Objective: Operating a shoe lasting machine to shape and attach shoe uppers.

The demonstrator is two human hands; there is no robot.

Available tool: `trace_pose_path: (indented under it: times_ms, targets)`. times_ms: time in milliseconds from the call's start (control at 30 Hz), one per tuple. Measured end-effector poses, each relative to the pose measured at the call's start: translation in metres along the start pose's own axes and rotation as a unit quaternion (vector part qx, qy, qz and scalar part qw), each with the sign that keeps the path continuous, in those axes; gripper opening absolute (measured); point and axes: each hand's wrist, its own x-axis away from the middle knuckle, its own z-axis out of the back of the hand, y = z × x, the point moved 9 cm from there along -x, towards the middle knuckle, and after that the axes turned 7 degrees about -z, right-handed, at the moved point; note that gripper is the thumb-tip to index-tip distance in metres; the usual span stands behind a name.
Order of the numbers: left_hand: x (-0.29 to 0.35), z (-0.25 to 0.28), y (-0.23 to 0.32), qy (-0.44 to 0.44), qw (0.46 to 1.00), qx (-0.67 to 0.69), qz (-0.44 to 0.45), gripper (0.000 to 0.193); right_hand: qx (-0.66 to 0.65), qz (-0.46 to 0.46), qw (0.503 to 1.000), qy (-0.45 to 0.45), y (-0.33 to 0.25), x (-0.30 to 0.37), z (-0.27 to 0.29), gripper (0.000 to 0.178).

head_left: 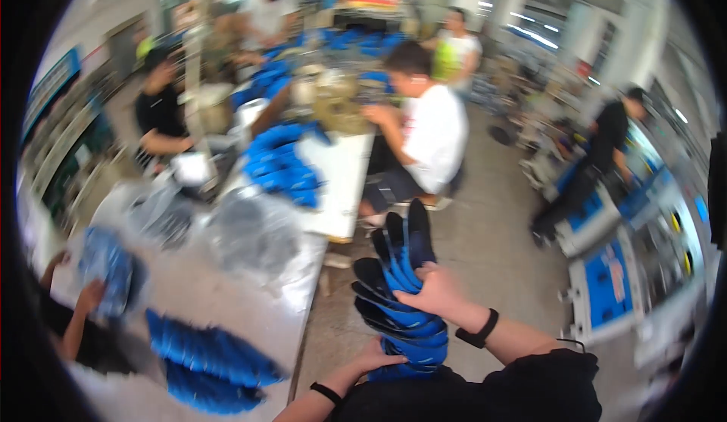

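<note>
The person's left grip (375,356) was closed around the lower end of a stack of blue-and-black curved pieces (409,333), and the right grip (438,293) clasped its right side higher up. The stack was held beyond the right edge of the table (235,301), above the floor (492,218). Two rows of blue pieces (214,355) lay on the table, near a clear plastic bag (254,229).

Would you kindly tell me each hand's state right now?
Left hand: closed on the lower part of the blue-and-black stack.
Right hand: closed on the same stack, higher up.
</note>
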Motion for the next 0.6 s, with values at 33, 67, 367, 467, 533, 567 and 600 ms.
trace_pose_path:
  times_ms: [33,67,367,467,533,567,600]
  targets:
    - [-0.01,-0.019,-0.007,-0.031,0.999,0.019,-0.014,0.093,0.004,-0.019,1.0,0.016,0.023,0.013,0.013,0.054]
    - [-0.023,-0.039,-0.015,-0.062,0.997,0.04,-0.025,0.089,0.024,-0.057,0.998,0.008,0.052,0.026,0.019,0.054]
    - [-0.102,-0.295,0.001,-0.342,0.935,0.031,0.086,0.065,0.088,-0.248,0.947,0.185,0.269,0.202,0.166,0.051]
    - [-0.14,-0.384,-0.055,-0.427,0.897,-0.006,0.114,0.073,0.1,-0.361,0.904,0.207,0.349,0.277,0.215,0.054]
    - [-0.152,-0.453,-0.053,-0.463,0.874,0.02,0.149,0.077,0.088,-0.424,0.871,0.232,0.411,0.334,0.239,0.057]
    - [-0.159,-0.479,-0.055,-0.489,0.858,0.009,0.156,0.077,0.081,-0.461,0.85,0.241,0.437,0.357,0.249,0.058]
    - [-0.17,-0.501,-0.058,-0.498,0.851,0.003,0.169,0.079,0.074,-0.497,0.828,0.249,0.458,0.38,0.26,0.059]
